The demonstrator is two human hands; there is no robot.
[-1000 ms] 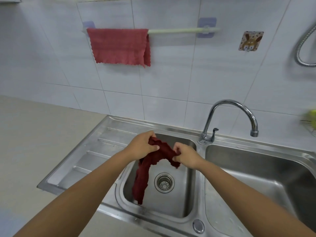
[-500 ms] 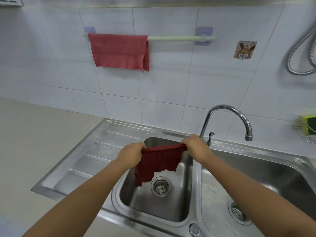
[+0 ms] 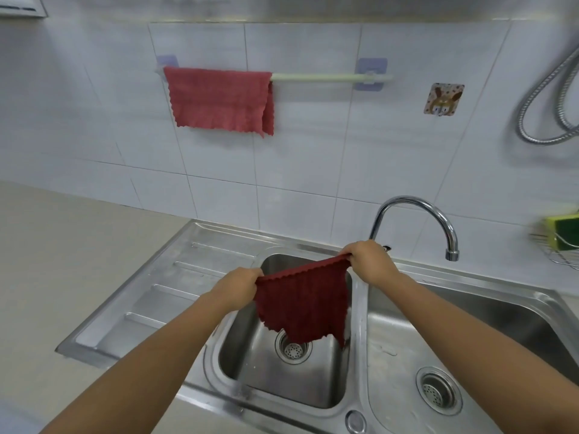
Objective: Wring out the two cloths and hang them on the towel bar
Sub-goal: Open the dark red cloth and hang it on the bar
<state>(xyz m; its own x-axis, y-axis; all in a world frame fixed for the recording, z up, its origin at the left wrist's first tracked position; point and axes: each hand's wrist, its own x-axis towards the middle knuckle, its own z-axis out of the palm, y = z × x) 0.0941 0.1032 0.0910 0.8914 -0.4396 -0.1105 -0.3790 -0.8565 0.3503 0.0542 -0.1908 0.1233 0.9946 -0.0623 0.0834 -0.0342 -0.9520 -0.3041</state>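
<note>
A double-bowl steel sink [image 3: 175, 296] is set into the beige surface [image 3: 62, 245], its left bowl under the work so drips can fall there. On the tiled wall, the pale green towel bar [image 3: 329, 77] already carries a light red cloth [image 3: 219, 100] at its left end, leaving the right stretch free. The dark red cloth [image 3: 302, 303] hangs spread over the bowl, the left hand [image 3: 238, 285] and right hand [image 3: 369, 260] each pinching a top corner, probably to drape it flat.

A steel sink [image 3: 219, 264] with 2 basins sits in a beige worktop [image 3: 62, 245]. A curved tap [image 3: 416, 211] rises behind it. A sponge [image 3: 564, 228] rests in a wire rack [image 3: 560, 255]; a hose [image 3: 551, 104] loops on the tiles.
</note>
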